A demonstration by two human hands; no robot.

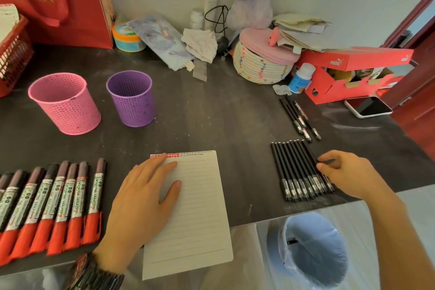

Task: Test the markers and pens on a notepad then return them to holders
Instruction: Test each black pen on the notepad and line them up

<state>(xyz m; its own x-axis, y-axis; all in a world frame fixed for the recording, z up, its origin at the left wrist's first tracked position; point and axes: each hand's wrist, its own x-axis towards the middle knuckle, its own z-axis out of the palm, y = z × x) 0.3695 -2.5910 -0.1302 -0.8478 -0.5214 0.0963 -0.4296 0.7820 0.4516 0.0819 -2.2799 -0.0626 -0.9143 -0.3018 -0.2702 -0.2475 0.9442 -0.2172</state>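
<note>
Steadies notepad (197,219), pinches black pen (328,161)
Lays left hand (143,200) flat, fingers straight — curls fingers of right hand (346,172) round the pen

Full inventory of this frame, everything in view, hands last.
notepad: 1, white lined, front centre
markers: 8 or more, red ends, front left
pen row: about 9, black, front right
loose pens: 3 or 4, black, behind row
pink holder: 1, back left
purple holder: 1, beside pink
basket: 1, cream, pink lid, back centre
shoebox: 1, red, back right
phone: 1, dark screen, beside shoebox
bin: 1, blue, floor
left hand: flat on notepad
right hand: pinching end pen
</note>
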